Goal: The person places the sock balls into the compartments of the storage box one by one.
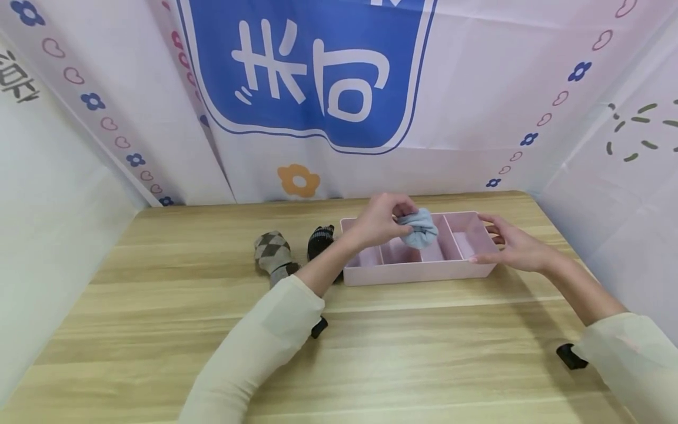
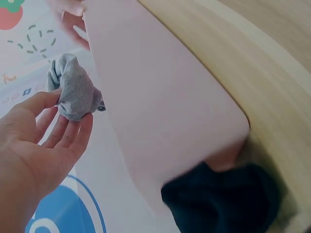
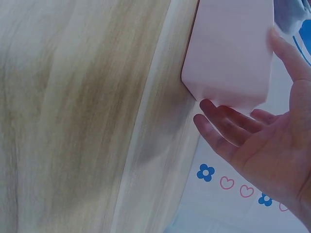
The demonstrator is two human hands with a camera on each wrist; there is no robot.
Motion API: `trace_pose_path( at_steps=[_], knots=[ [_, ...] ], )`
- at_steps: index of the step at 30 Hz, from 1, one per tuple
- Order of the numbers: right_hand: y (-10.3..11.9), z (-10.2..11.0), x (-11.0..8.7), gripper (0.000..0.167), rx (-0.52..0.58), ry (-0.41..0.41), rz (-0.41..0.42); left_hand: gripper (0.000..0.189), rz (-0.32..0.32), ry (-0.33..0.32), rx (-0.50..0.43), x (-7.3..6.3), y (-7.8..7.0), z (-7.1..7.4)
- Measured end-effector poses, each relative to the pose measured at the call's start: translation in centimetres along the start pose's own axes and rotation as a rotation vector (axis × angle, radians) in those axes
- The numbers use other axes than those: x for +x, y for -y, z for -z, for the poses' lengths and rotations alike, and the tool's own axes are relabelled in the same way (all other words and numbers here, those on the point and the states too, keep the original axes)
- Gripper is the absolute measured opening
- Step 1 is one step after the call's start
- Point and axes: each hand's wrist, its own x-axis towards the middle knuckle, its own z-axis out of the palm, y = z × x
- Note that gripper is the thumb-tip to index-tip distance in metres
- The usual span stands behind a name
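My left hand (image 1: 380, 222) pinches a rolled-up light blue sock (image 1: 421, 229) between thumb and fingers, above the middle of a pink divided box (image 1: 410, 273). In the left wrist view the balled sock (image 2: 75, 92) looks greyish, and its folds show. My right hand (image 1: 516, 244) grips the right end of the box, the thumb at its front rim and the fingers along the end wall. Thin partitions split the box into several compartments; the left hand and the sock hide part of the inside.
Left of the box lie a brown-and-grey argyle sock (image 1: 272, 252) and a dark sock (image 1: 320, 240) with a patterned cuff, both partly behind the left forearm. The wooden table (image 1: 159, 330) meets a printed cloth backdrop (image 1: 466, 106) behind the box.
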Motion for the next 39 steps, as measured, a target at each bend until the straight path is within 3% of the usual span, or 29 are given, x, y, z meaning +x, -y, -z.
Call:
trace_pose_path(
  at_steps=[17,32,39],
  knots=[
    [0.2,0.0,-0.2,0.101,0.023,0.007,0.029,0.028,0.005,-0.050,-0.035,3.3,-1.9,-4.4],
    [-0.1,0.1,-0.2,0.100,0.041,0.014,0.019,0.029,0.038,-0.087,-0.058,5.3,-2.7,-7.1],
    [-0.2,0.1,-0.1,0.094,0.039,-0.009,0.046,0.028,0.056,-0.063,0.027,6.2,-3.2,-8.1]
  ],
)
